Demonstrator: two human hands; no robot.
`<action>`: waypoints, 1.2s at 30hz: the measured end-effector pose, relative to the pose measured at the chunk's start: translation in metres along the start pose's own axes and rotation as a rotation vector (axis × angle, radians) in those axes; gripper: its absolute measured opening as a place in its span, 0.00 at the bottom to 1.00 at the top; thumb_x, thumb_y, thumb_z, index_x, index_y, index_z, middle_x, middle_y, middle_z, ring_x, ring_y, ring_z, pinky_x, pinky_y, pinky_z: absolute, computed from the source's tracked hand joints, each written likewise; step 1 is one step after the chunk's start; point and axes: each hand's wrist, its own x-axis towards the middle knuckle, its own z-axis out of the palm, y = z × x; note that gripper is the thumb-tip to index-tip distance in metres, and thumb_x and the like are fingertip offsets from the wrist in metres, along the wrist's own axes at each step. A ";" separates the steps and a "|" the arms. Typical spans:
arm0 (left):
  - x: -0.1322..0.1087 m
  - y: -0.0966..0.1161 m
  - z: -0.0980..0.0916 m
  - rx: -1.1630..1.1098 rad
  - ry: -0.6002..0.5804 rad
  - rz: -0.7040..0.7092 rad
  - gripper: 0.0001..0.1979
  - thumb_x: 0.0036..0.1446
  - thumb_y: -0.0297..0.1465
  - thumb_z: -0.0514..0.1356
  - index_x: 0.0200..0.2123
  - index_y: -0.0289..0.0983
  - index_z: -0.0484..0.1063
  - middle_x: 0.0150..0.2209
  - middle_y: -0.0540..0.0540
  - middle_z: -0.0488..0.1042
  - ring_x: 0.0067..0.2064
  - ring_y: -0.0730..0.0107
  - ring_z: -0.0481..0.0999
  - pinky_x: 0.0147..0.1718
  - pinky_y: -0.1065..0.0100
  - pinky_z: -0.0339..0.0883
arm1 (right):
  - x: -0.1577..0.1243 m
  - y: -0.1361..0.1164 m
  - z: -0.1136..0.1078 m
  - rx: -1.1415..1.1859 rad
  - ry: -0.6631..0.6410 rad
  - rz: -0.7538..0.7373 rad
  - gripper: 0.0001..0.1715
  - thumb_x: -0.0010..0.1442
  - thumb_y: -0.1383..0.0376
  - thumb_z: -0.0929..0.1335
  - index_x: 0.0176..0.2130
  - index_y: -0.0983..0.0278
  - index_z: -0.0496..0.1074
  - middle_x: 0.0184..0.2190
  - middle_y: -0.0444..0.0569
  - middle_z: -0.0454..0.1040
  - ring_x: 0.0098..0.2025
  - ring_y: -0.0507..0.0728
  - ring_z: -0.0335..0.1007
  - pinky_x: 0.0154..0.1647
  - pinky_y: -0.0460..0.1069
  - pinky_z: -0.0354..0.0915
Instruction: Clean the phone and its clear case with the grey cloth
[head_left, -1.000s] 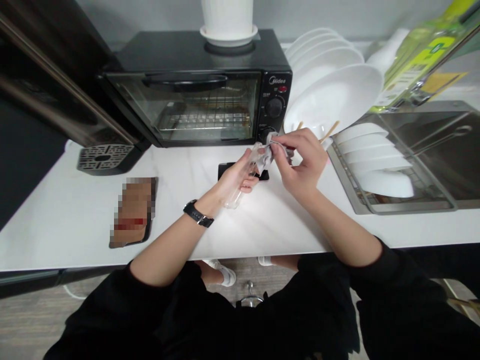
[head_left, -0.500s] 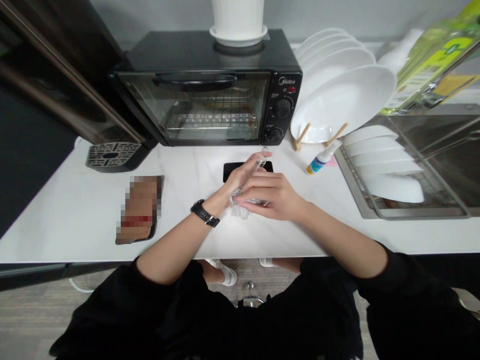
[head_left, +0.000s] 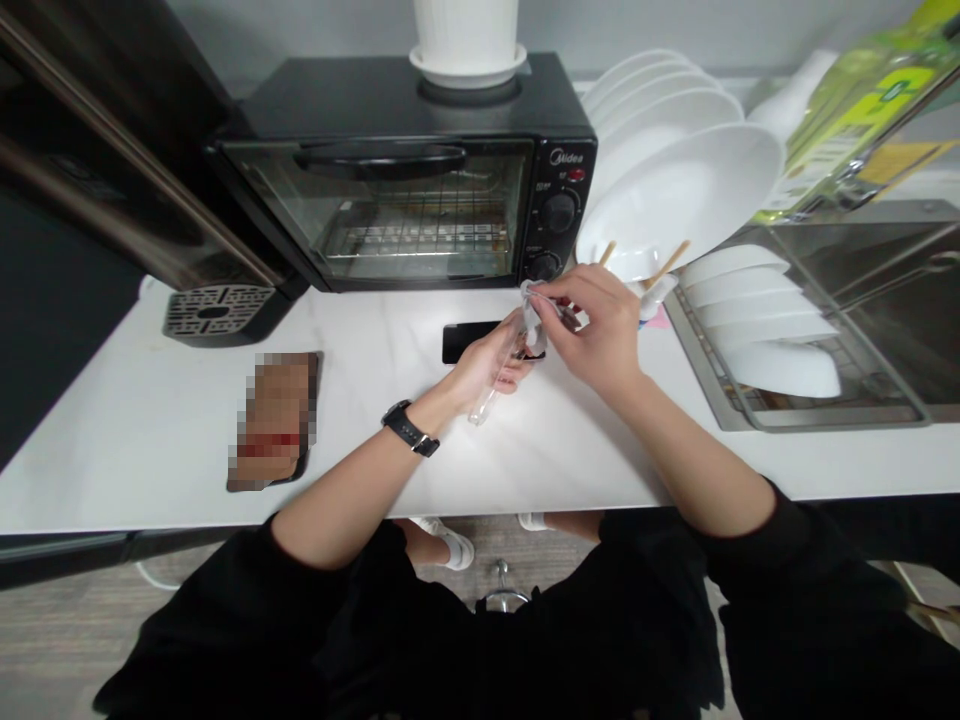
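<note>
My left hand [head_left: 484, 365], with a black watch on its wrist, is closed around a clear phone case [head_left: 482, 408] tilted above the counter. Pinched in my right hand [head_left: 606, 328] is a thin whitish wipe [head_left: 532, 322], held against the upper end of the case. Part of the wipe is hidden behind the right fingers. Below my left hand a black phone [head_left: 460, 342] lies on the white counter, partly covered by the hand and case. A small spray bottle [head_left: 660, 296] stands behind my right hand, mostly hidden.
A black toaster oven [head_left: 420, 100] with a white pot [head_left: 469, 40] on top stands at the back. A pixelated phone-like object [head_left: 274, 420] lies left, near a drip tray [head_left: 217, 312]. Plates [head_left: 690, 190] and a steel sink [head_left: 720, 400] with bowls [head_left: 780, 365] are right.
My right hand has moved up and right, taking the wipe from the case's lower end to its upper end. More of the case and phone now shows.
</note>
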 end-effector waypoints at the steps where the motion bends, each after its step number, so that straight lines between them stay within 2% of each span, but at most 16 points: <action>1: 0.000 0.000 0.001 0.006 0.001 0.001 0.20 0.75 0.45 0.54 0.33 0.37 0.68 0.28 0.52 0.63 0.19 0.85 0.51 0.15 0.80 0.40 | 0.000 0.001 0.001 -0.001 0.004 0.009 0.14 0.74 0.57 0.69 0.42 0.59 0.83 0.36 0.50 0.83 0.39 0.59 0.77 0.40 0.56 0.68; 4: 0.000 0.000 0.002 0.018 0.021 -0.007 0.21 0.77 0.43 0.50 0.31 0.38 0.64 0.24 0.56 0.56 0.18 0.83 0.50 0.16 0.80 0.39 | -0.002 0.000 0.003 0.038 0.008 -0.011 0.13 0.74 0.58 0.70 0.41 0.60 0.83 0.35 0.49 0.83 0.37 0.58 0.76 0.38 0.54 0.67; 6: 0.000 -0.002 0.001 0.007 0.060 0.002 0.19 0.75 0.39 0.53 0.30 0.38 0.63 0.22 0.57 0.54 0.18 0.82 0.50 0.16 0.80 0.39 | -0.003 -0.004 0.005 0.083 -0.011 -0.068 0.11 0.73 0.59 0.71 0.41 0.60 0.82 0.33 0.48 0.83 0.36 0.57 0.76 0.38 0.53 0.68; 8: 0.001 -0.004 0.000 -0.011 0.102 0.087 0.16 0.73 0.34 0.55 0.29 0.38 0.66 0.22 0.55 0.59 0.19 0.80 0.56 0.17 0.78 0.46 | -0.006 -0.011 0.007 0.146 -0.064 -0.163 0.08 0.72 0.62 0.71 0.42 0.60 0.82 0.34 0.48 0.83 0.37 0.56 0.77 0.39 0.53 0.70; 9: 0.001 -0.004 0.000 -0.014 0.100 0.167 0.13 0.71 0.31 0.56 0.31 0.37 0.70 0.25 0.53 0.65 0.21 0.78 0.63 0.19 0.77 0.55 | -0.008 -0.015 0.009 0.178 -0.090 -0.217 0.06 0.71 0.63 0.72 0.42 0.61 0.82 0.34 0.48 0.83 0.38 0.57 0.78 0.40 0.53 0.72; 11: 0.000 -0.004 0.000 0.000 0.070 0.336 0.10 0.69 0.27 0.57 0.38 0.36 0.78 0.34 0.48 0.76 0.33 0.74 0.76 0.33 0.74 0.71 | -0.013 -0.025 0.012 0.222 -0.133 -0.326 0.05 0.71 0.64 0.72 0.43 0.61 0.81 0.36 0.48 0.84 0.40 0.57 0.80 0.43 0.53 0.74; 13: -0.004 -0.001 0.002 0.063 0.057 0.399 0.14 0.68 0.23 0.56 0.47 0.36 0.82 0.39 0.48 0.80 0.41 0.72 0.79 0.45 0.73 0.73 | -0.018 -0.035 0.015 0.226 -0.174 -0.424 0.04 0.71 0.64 0.72 0.44 0.61 0.80 0.37 0.47 0.85 0.40 0.56 0.80 0.42 0.52 0.75; 17: -0.011 0.005 0.004 0.201 0.098 0.337 0.20 0.64 0.21 0.57 0.53 0.38 0.83 0.34 0.49 0.80 0.40 0.68 0.78 0.49 0.71 0.73 | -0.024 -0.046 0.017 0.232 -0.238 -0.566 0.05 0.72 0.65 0.71 0.46 0.63 0.79 0.37 0.45 0.85 0.38 0.55 0.78 0.41 0.51 0.75; 21: -0.010 0.008 0.000 0.254 0.086 0.349 0.19 0.61 0.22 0.61 0.50 0.46 0.84 0.38 0.50 0.82 0.44 0.65 0.80 0.47 0.69 0.76 | -0.023 -0.041 0.017 0.191 -0.206 -0.582 0.06 0.71 0.65 0.72 0.47 0.63 0.80 0.37 0.45 0.86 0.39 0.55 0.78 0.41 0.51 0.75; 25: -0.005 0.005 -0.004 0.105 0.009 0.384 0.16 0.61 0.21 0.63 0.49 0.41 0.84 0.44 0.49 0.83 0.52 0.66 0.82 0.44 0.72 0.77 | -0.017 -0.028 0.015 0.191 -0.153 -0.483 0.07 0.71 0.63 0.72 0.48 0.60 0.80 0.39 0.46 0.86 0.42 0.57 0.81 0.42 0.53 0.77; 27: -0.002 0.002 -0.003 -0.021 0.000 0.357 0.12 0.66 0.23 0.59 0.46 0.38 0.82 0.38 0.49 0.80 0.41 0.72 0.82 0.36 0.76 0.75 | -0.013 -0.020 0.012 0.198 -0.116 -0.408 0.07 0.72 0.63 0.72 0.48 0.59 0.81 0.40 0.48 0.85 0.43 0.58 0.81 0.45 0.54 0.77; 29: -0.001 0.000 -0.001 -0.086 0.046 0.243 0.09 0.70 0.28 0.57 0.38 0.37 0.77 0.28 0.52 0.70 0.25 0.79 0.70 0.22 0.80 0.64 | -0.008 -0.012 0.009 0.163 -0.073 -0.327 0.07 0.72 0.64 0.71 0.47 0.59 0.81 0.39 0.48 0.84 0.42 0.58 0.81 0.44 0.55 0.75; 30: 0.000 -0.001 0.000 -0.086 0.065 0.176 0.10 0.72 0.31 0.57 0.35 0.37 0.73 0.25 0.54 0.65 0.20 0.81 0.63 0.18 0.81 0.55 | -0.006 -0.008 0.008 0.134 -0.046 -0.284 0.07 0.72 0.64 0.71 0.47 0.59 0.82 0.38 0.48 0.84 0.41 0.58 0.80 0.43 0.55 0.74; 32: 0.000 0.000 0.002 -0.049 0.073 0.083 0.12 0.73 0.35 0.56 0.35 0.38 0.69 0.25 0.56 0.60 0.18 0.83 0.54 0.16 0.81 0.44 | -0.003 -0.002 0.006 0.070 0.015 -0.202 0.08 0.73 0.62 0.70 0.46 0.59 0.82 0.37 0.49 0.83 0.39 0.58 0.78 0.41 0.55 0.71; 36: 0.000 0.001 0.003 -0.001 0.043 0.066 0.09 0.75 0.37 0.53 0.46 0.41 0.71 0.30 0.54 0.65 0.18 0.84 0.53 0.15 0.81 0.40 | -0.002 0.003 0.006 0.009 0.075 -0.127 0.10 0.73 0.61 0.70 0.45 0.60 0.83 0.36 0.49 0.83 0.39 0.59 0.77 0.40 0.55 0.69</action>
